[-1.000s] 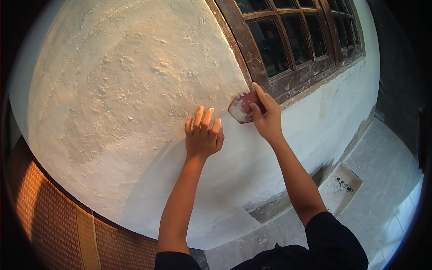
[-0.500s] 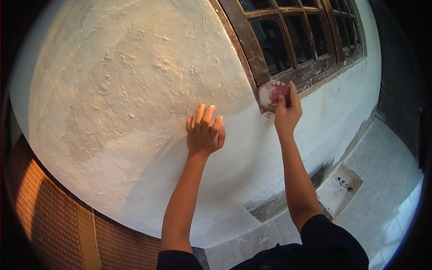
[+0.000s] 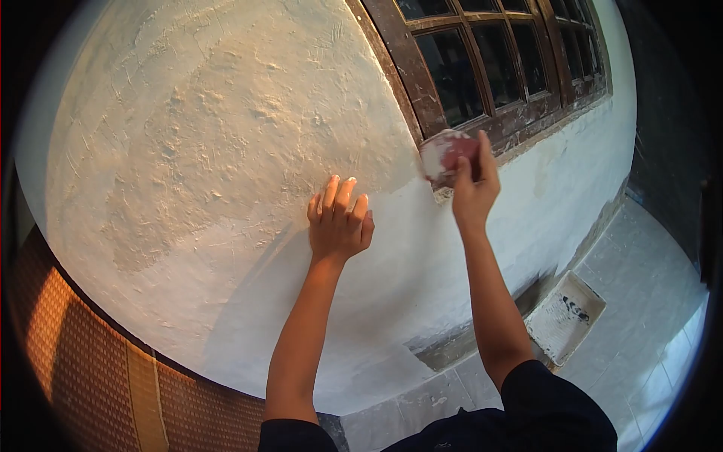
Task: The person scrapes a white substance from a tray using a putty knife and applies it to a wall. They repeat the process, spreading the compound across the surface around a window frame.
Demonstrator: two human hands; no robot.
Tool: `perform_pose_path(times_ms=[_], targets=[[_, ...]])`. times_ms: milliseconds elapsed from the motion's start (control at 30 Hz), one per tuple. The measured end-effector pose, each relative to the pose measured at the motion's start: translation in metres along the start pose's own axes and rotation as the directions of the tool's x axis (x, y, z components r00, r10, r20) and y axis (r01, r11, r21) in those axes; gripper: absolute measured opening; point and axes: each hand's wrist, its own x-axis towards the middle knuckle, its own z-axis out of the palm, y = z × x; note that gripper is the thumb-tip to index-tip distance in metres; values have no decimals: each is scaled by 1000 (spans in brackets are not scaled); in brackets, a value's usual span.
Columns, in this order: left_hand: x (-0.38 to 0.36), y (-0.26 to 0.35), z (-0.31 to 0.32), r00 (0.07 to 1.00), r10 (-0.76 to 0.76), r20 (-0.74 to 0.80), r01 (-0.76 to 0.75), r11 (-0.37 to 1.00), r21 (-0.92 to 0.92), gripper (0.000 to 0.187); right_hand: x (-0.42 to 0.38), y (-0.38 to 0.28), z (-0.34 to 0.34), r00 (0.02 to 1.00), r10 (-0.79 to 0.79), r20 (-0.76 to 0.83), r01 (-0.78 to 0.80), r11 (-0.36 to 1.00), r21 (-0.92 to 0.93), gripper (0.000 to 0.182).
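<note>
My right hand (image 3: 476,188) grips a reddish flat scraper (image 3: 450,156) smeared with white paste, held at the lower left corner of the brown wooden window frame (image 3: 433,113). Which edge of the scraper touches the frame or wall is not clear. My left hand (image 3: 340,222) rests against the wall (image 3: 248,128), fingers spread and pale paste on some fingertips. Around and above it the wall surface is rough and beige; below, it is smoother and whiter.
A white tray (image 3: 565,319) with dark marks inside lies on the grey tiled floor (image 3: 625,301) at lower right. Brown woven matting (image 3: 90,354) is at lower left. Dark window panes (image 3: 452,71) are at the top.
My right hand and the scraper have moved slightly left and up along the frame corner. My left hand stays nearly in place on the wall.
</note>
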Motion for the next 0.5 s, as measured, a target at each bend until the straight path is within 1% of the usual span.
perform_pose_path(times_ms=[33, 100, 167, 200, 233, 267, 333, 367, 400, 433, 467, 500], targets=[[0, 0, -1, 1000, 1, 0, -1, 1000, -1, 37, -9, -13, 5, 985, -88, 145, 86, 996, 22, 56], [1, -1, -2, 1000, 13, -4, -13, 1000, -18, 39, -23, -25, 11, 922, -29, 385, 37, 999, -13, 57], [-1, 1, -1, 1000, 5, 3, -5, 1000, -18, 39, -21, 2, 5, 934, 5, 358, 1, 1000, -19, 57], [-2, 0, 0, 1000, -4, 5, 4, 1000, -14, 38, -17, 23, -5, 980, 67, 189, -61, 997, -39, 57], [-2, -2, 0, 1000, -3, 2, 3, 1000, -10, 38, -12, 27, -8, 992, 122, 13, -121, 991, -48, 57], [-1, -1, 0, 1000, -3, -2, 3, 1000, -2, 38, -11, 30, -9, 993, 117, 11, -116, 992, -47, 57], [-1, 1, 1, 1000, 0, -7, 0, 1000, 1, 37, -8, 16, -14, 986, 169, 6, -169, 982, 86, 56], [-1, 0, 2, 1000, 6, -10, -6, 1000, 1, 37, -12, 8, -8, 993, 40, 112, -49, 996, 77, 56], [-2, 0, 2, 1000, 12, -7, -12, 1000, 0, 36, -16, -7, -2, 969, -3, 246, -8, 999, 46, 56], [-1, 0, 1, 1000, 10, -7, -10, 1000, 1, 36, -19, -19, 3, 925, -39, 378, 35, 999, 19, 56], [-1, 1, 0, 1000, 9, -2, -9, 1000, -5, 37, -20, -22, 8, 903, -14, 429, 25, 999, -20, 56], [-1, 0, -1, 1000, 9, 2, -9, 1000, -10, 37, -17, -11, 9, 903, -13, 429, 23, 1000, -18, 56]])
